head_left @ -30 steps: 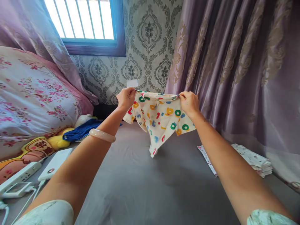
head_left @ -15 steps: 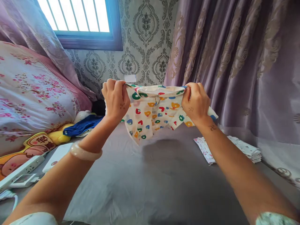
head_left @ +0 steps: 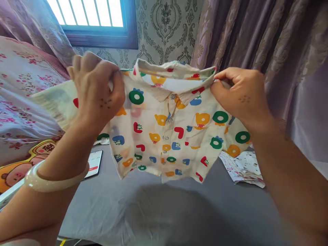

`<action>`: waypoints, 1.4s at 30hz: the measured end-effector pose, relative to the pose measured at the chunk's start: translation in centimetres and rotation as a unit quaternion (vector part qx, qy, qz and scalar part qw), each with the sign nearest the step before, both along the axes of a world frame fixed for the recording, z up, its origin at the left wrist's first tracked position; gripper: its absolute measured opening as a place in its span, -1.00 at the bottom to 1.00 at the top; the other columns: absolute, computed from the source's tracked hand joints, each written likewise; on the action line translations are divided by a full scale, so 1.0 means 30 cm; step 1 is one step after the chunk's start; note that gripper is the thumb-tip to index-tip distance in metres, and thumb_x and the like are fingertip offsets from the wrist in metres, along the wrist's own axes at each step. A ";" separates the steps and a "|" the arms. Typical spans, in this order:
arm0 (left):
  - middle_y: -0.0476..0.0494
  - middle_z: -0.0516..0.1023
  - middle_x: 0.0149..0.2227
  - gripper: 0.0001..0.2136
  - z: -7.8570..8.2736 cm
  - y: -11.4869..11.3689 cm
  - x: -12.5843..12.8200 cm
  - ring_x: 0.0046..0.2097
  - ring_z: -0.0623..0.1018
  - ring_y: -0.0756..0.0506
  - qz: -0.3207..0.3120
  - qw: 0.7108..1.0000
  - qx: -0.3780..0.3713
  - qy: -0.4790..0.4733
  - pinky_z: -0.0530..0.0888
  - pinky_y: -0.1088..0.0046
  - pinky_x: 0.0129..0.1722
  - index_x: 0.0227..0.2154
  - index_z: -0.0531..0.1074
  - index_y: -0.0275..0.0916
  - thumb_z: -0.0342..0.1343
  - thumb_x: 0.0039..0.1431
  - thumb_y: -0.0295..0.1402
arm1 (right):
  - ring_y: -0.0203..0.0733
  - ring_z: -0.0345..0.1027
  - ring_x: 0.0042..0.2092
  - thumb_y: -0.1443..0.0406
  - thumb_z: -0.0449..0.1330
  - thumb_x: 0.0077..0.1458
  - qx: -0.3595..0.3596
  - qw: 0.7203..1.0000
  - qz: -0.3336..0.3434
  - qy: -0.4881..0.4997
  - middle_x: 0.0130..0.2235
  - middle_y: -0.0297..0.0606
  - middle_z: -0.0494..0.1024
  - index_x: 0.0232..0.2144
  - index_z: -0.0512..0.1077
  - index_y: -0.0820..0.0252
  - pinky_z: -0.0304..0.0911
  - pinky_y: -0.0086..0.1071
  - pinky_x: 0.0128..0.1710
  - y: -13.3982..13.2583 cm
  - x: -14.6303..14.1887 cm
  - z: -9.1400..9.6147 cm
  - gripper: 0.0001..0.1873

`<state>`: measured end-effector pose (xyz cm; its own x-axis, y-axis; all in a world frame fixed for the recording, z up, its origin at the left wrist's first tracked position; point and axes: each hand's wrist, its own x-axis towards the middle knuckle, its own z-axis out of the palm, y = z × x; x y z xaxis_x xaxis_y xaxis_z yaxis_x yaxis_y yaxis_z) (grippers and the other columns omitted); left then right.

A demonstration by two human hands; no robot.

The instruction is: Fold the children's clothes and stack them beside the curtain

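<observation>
Shirt held up, both hands

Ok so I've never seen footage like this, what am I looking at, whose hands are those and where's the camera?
There is no machine here: these are a person's own two bare hands, filmed by one camera worn on their head, looking forward and down. The left hand, with a pale bangle on its wrist, and the right hand each grip a small shirt near its collar, holding it up spread out. Below is a grey sheet; on it lie a phone at the left and folded printed cloth at the right. Flowered bedding sits further left.
</observation>
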<state>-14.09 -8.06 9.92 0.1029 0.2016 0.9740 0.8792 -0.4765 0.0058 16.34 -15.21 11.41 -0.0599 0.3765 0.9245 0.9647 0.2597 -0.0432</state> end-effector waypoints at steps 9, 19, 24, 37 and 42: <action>-0.20 0.46 -0.22 -0.76 -0.417 0.426 0.163 -0.09 0.41 -0.21 0.024 0.942 -0.321 0.093 0.30 0.23 -0.13 -0.29 0.50 -0.22 -0.09 0.19 -0.36 | -0.09 0.44 -0.22 0.23 0.10 0.06 -0.294 0.946 -0.130 0.036 -0.30 -0.23 0.59 -0.31 0.56 0.12 0.28 -0.30 -0.23 0.401 0.099 -0.348 -0.76; -0.28 0.45 -0.13 -0.68 -0.879 0.631 0.286 -0.07 0.38 -0.24 0.009 0.903 -0.413 0.118 0.25 0.25 -0.14 -0.14 0.43 -0.23 -0.23 0.33 -0.32 | -0.11 0.36 -0.09 0.28 -0.18 0.30 -0.412 0.898 -0.153 -0.009 -0.03 -0.13 0.46 -0.05 0.40 0.11 0.18 -0.32 -0.16 0.554 0.156 -0.813 -0.61; -0.28 0.44 -0.15 -0.65 -0.961 0.708 0.303 -0.08 0.36 -0.24 -0.002 0.895 -0.426 0.132 0.22 0.25 -0.15 -0.10 0.44 -0.19 -0.26 0.34 -0.30 | -0.09 0.32 -0.02 0.32 -0.24 0.32 -0.476 0.863 -0.165 -0.037 0.00 -0.09 0.41 0.00 0.35 0.12 0.14 -0.29 -0.10 0.634 0.189 -0.905 -0.58; -0.33 0.42 -0.15 -0.64 -1.058 0.919 0.303 -0.07 0.35 -0.28 0.016 0.872 -0.435 0.225 0.20 0.19 -0.14 -0.06 0.45 -0.20 -0.24 0.31 -0.37 | 0.00 0.31 0.01 0.43 -0.24 0.26 -0.526 0.831 -0.132 -0.125 0.02 0.06 0.39 -0.01 0.35 0.23 0.12 -0.24 -0.05 0.889 0.246 -1.019 -0.58; -0.38 0.41 -0.11 -0.67 -1.044 0.965 0.322 -0.04 0.35 -0.29 0.032 0.871 -0.415 0.260 0.21 0.18 -0.11 -0.10 0.45 -0.24 -0.21 0.27 -0.42 | -0.03 0.30 0.03 0.44 -0.19 0.26 -0.512 0.840 -0.120 -0.133 0.02 0.07 0.40 -0.02 0.36 0.25 0.11 -0.26 -0.01 0.952 0.259 -1.027 -0.60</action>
